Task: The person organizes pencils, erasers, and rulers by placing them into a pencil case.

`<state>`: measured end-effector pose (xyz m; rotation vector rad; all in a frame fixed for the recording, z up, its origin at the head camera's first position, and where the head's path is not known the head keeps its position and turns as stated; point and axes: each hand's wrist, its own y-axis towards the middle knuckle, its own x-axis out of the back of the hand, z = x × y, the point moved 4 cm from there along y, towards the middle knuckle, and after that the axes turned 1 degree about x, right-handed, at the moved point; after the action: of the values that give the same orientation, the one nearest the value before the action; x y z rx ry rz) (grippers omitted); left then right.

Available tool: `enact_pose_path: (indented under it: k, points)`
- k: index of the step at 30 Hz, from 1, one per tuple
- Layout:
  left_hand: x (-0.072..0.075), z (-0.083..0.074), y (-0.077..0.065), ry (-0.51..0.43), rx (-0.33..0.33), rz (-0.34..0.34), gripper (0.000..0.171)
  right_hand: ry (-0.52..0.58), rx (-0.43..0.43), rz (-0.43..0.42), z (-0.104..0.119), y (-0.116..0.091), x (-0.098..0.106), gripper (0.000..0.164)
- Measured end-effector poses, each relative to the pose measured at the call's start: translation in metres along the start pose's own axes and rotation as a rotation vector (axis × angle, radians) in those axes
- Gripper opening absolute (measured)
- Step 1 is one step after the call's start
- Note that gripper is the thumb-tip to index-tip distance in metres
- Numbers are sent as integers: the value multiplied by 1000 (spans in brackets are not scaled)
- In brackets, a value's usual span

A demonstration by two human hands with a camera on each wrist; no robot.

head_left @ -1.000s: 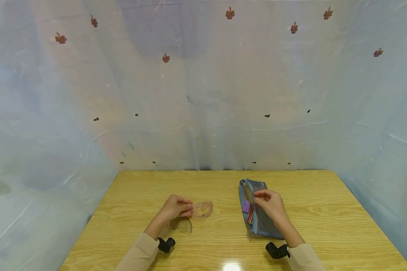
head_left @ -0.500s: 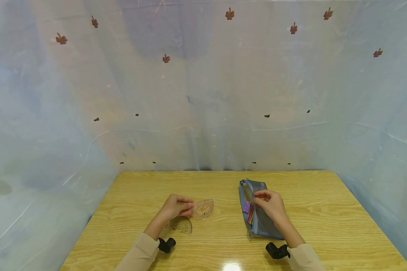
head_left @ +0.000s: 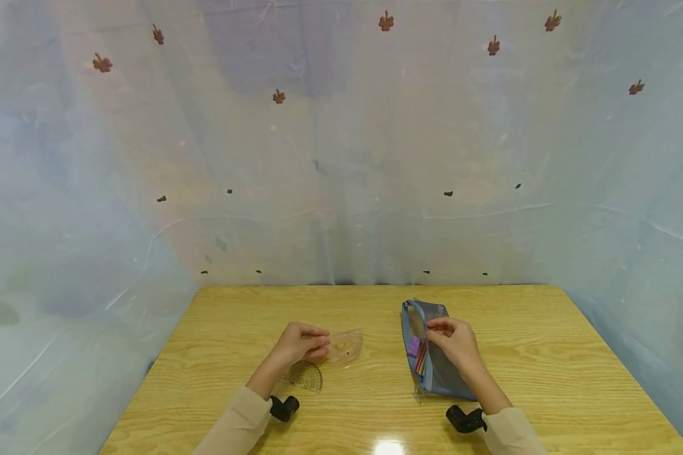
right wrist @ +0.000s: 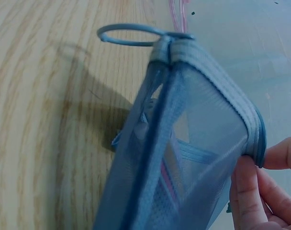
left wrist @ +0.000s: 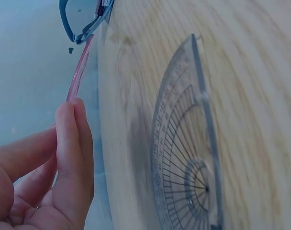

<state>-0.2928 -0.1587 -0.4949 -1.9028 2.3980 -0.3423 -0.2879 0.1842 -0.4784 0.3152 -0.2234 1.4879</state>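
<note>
My left hand (head_left: 300, 344) pinches a clear, pinkish protractor (head_left: 346, 347) by its left end, raised above the table. In the left wrist view that protractor (left wrist: 80, 69) shows nearly edge-on beyond the fingertips. A second, clear half-round protractor (left wrist: 184, 143) lies on the wood just below this hand. My right hand (head_left: 454, 341) pinches the zipped edge of a blue mesh pencil case (head_left: 446, 373), which gapes open toward the left. Inside it are a purple block-shaped item (head_left: 413, 346) and several coloured sticks (head_left: 421, 359), partly hidden by the mesh.
The wooden table (head_left: 233, 309) runs back to a pale hanging sheet (head_left: 341, 158), which also closes off both sides. A loop (head_left: 418, 395) sticks out from the near end of the pencil case. Black wrist mounts sit below both hands.
My left hand has shifted slightly right and up, carrying the pinkish protractor, which has tilted, toward the pencil case. The right hand keeps its grip on the case edge.
</note>
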Motion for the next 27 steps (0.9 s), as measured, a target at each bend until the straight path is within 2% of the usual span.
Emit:
enact_pose_path:
  k: [14,20,27]
  points:
    - [-11,-6,13,6,-24,29,29,-3,9,2,0,1,0,20]
    - [-20,-8,15,3,-43,18,27,-4,7,7,-2,1,0,20]
    - [-27,-5,19,-3,-32,28,28,9,5,4,-3,0,-1,20]
